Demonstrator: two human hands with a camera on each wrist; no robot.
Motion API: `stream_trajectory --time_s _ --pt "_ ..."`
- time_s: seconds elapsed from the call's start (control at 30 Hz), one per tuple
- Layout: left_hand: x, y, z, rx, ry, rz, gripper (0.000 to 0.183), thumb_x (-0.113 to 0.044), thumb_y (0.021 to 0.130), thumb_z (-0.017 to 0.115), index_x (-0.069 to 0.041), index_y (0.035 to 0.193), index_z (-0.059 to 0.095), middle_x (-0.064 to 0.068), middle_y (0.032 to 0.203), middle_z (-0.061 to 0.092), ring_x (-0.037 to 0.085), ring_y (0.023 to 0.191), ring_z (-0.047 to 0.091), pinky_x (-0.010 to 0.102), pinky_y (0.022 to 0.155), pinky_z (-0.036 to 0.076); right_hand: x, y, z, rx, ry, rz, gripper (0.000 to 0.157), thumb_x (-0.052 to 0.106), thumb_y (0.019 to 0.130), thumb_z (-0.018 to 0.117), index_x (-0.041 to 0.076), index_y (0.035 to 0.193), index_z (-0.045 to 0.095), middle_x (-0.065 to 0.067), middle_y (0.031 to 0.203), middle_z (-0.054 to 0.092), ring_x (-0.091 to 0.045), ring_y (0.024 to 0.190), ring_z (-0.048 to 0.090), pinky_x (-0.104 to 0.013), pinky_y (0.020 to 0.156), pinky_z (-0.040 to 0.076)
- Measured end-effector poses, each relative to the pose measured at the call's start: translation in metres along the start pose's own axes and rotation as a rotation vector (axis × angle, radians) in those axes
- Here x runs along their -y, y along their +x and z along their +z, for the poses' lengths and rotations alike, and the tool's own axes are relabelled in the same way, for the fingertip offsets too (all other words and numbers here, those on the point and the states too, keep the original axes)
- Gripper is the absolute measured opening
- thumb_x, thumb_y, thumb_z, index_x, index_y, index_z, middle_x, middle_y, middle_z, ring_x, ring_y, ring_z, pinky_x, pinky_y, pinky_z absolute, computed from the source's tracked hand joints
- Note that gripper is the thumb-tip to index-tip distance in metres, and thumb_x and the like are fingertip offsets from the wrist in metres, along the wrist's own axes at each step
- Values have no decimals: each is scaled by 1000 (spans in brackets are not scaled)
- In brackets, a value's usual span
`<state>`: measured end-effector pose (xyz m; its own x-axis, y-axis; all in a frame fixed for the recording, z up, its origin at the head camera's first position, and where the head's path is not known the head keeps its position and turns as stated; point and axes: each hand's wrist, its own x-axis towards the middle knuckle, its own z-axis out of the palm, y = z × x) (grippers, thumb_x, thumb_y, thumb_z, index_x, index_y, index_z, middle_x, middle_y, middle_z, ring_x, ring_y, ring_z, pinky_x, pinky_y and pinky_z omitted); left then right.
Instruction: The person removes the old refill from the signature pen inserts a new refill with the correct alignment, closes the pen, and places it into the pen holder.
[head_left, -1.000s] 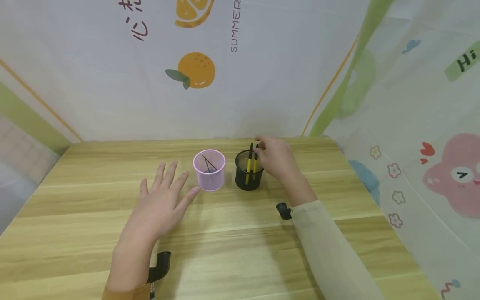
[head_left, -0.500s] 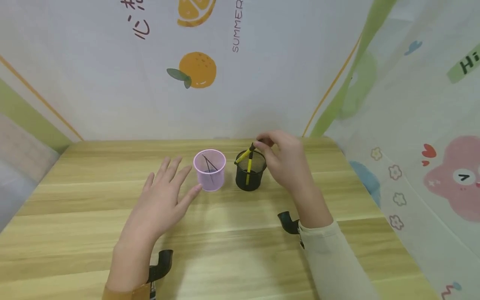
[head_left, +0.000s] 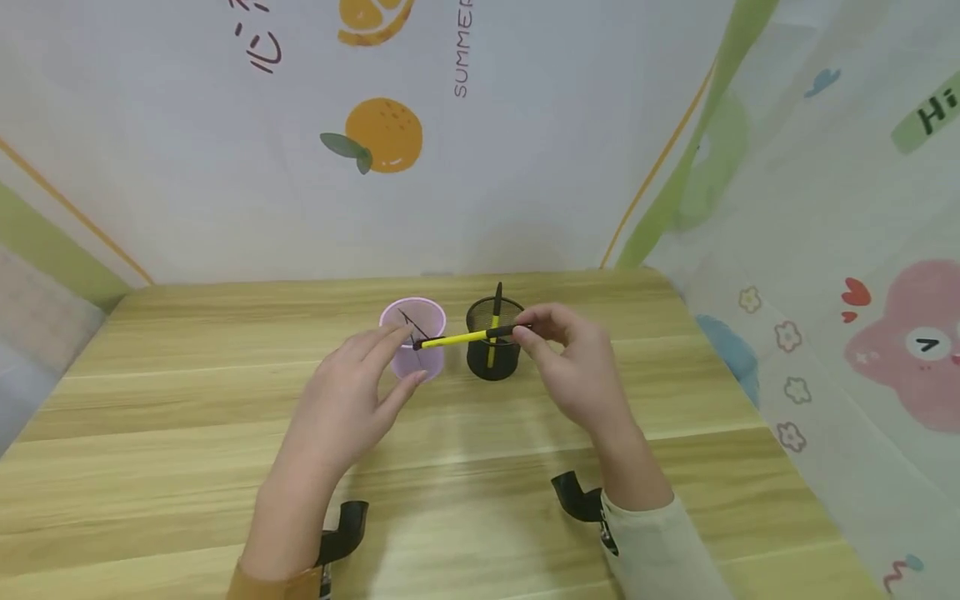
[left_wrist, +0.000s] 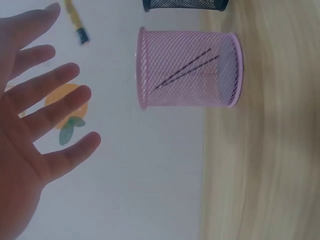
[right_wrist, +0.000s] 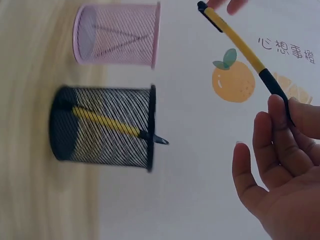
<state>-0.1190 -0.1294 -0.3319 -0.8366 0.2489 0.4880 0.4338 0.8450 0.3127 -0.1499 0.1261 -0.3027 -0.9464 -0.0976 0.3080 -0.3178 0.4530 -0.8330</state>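
My right hand (head_left: 577,367) pinches the black tip end of a yellow-and-black pen (head_left: 462,337) between thumb and fingers, holding it nearly level above two mesh pen cups. The pen's clip end points left, toward my left hand (head_left: 347,408). In the left wrist view that hand has its fingers spread and straight, with the pen's end apart from its thumb. A second yellow-and-black pen (right_wrist: 107,120) leans inside the black mesh cup (right_wrist: 112,155). Two thin dark sticks (left_wrist: 182,71) stand in the pink mesh cup (left_wrist: 187,97), beside my left fingertips in the head view.
The cups stand side by side on a wood-grain table (head_left: 450,517). Behind it hangs a white printed cloth (head_left: 525,167), and another printed cloth (head_left: 817,350) borders the right side. Black wrist mounts (head_left: 577,497) stick out by both sleeves.
My right hand has drawn one pen up out of the black cup and swung it level, clip end leftward. My left hand has moved slightly right, toward the pen's end.
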Motion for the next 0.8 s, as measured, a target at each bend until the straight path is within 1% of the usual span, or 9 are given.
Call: stream_trajectory --time_s 0.1,0.2,0.27,0.33,0.43,0.5,0.63,0.73,0.8 --pt "-2 -1 2 -47 -7 20 49 -32 90 71 -11 133 59 6 131 64 29 122 59 50 101 48 0 -4 4 33 87 69 9 18 92 69 16 100 68 -5 92 74 -14 93 71 -38 89 52" --pt "-3 -2 3 -80 -37 11 44 -34 90 71 -13 127 63 4 121 69 26 113 64 46 95 52 -1 -8 8 56 159 118 9 15 92 68 13 101 67 -6 93 74 -14 91 71 -37 86 53" --pt "-3 -2 4 -85 -59 3 39 -34 90 70 -16 124 65 2 115 72 23 107 67 44 92 53 -2 -11 9 69 181 143 9 14 93 68 13 101 67 -5 94 74 -14 92 71 -36 87 54" --pt "-4 -3 4 -89 -77 3 33 -32 90 71 -19 120 68 -1 109 73 21 101 69 41 89 55 -4 -13 11 80 200 163 9 13 92 68 13 102 67 -7 96 74 -15 92 71 -36 88 54" --pt "-4 -4 6 -94 -95 20 26 -26 90 72 -20 115 70 -2 108 74 19 98 70 40 87 56 -6 -15 14 98 185 173 10 12 92 68 13 102 67 -7 100 73 -15 94 69 -35 89 55" --pt "-3 -6 7 -100 -98 33 23 -22 88 73 -19 110 71 -2 105 73 18 95 70 39 83 57 -7 -16 15 117 139 156 10 12 93 67 13 103 67 -7 101 72 -17 95 68 -36 88 55" --pt "-2 -10 9 -88 -84 29 20 -19 85 77 -17 104 73 -3 98 72 15 85 69 36 74 57 -10 -20 15 205 -59 107 13 20 95 65 17 108 68 2 101 72 -15 96 67 -37 85 55" --pt "-1 -13 10 -70 -69 16 21 -19 83 79 -19 103 74 -3 96 73 15 82 68 36 73 56 -12 -22 15 289 -215 64 17 26 98 61 20 112 69 5 101 71 -13 92 65 -35 82 54" --pt "-1 -14 11 -62 -64 14 21 -20 82 80 -20 102 74 -2 97 74 15 83 69 37 75 56 -13 -23 15 337 -260 34 20 25 100 58 17 113 69 3 101 70 -13 89 62 -34 81 53"
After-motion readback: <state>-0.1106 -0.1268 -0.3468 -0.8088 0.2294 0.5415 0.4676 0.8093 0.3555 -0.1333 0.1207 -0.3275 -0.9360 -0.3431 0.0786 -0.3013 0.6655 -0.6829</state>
